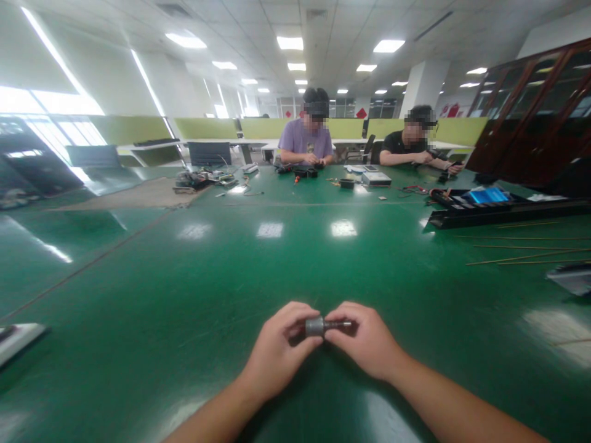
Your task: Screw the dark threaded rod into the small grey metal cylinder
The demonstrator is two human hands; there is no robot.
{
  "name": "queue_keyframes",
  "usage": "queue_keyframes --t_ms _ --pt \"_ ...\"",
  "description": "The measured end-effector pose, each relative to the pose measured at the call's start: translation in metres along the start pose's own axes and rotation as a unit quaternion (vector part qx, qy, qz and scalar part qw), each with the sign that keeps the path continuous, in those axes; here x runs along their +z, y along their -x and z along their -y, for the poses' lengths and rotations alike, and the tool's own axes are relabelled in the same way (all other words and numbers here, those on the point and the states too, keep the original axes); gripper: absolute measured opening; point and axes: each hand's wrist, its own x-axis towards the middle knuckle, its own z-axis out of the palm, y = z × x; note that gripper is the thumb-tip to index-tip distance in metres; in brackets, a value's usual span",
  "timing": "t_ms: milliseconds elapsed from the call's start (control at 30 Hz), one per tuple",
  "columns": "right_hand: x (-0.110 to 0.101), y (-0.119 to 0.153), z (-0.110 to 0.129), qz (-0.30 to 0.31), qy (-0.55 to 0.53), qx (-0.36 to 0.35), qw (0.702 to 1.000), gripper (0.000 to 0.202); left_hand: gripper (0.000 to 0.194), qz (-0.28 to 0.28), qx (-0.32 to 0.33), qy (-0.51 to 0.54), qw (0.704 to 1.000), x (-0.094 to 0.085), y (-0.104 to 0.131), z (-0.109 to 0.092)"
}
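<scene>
Close in front of me, a small grey metal cylinder with a thin shaft [314, 327] is held level just above the green tabletop. My left hand [282, 344] is closed, its thumb and fingers gripping the cylinder's thick body from the left. From the other side, the thumb and fingers of my right hand [364, 341] pinch round the thin shaft, whose bright tip shows between them. Both hands are on the same part, with fingertips close together. Some of the shaft is hidden behind the right fingers.
The green table [258, 271] stretches far ahead. At right lie a black tray [489, 215], thin rods [530, 247] and a grey item [570, 278]. A white-edged object [21, 341] is at left. Across the table, two people [307, 135] handle parts near electronics [196, 178].
</scene>
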Motion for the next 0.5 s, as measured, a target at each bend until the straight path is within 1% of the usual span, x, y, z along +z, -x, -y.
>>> queue_keyframes --t_ms 100,233,500 --pt "-0.0013 0.0002 0.0 0.005 0.0 -0.007 1.0 0.01 0.025 -0.006 -0.003 -0.047 0.999 -0.0006 0.0018 -0.0005" --pt "-0.0012 -0.0001 -0.0005 0.002 -0.002 0.001 1.0 0.01 0.027 -0.009 -0.019 -0.057 0.998 -0.0006 0.0021 0.0001" --pt "-0.0007 0.0001 0.0002 -0.002 -0.009 0.004 1.0 0.008 0.028 -0.011 -0.024 -0.04 0.999 0.0002 0.0011 0.0007"
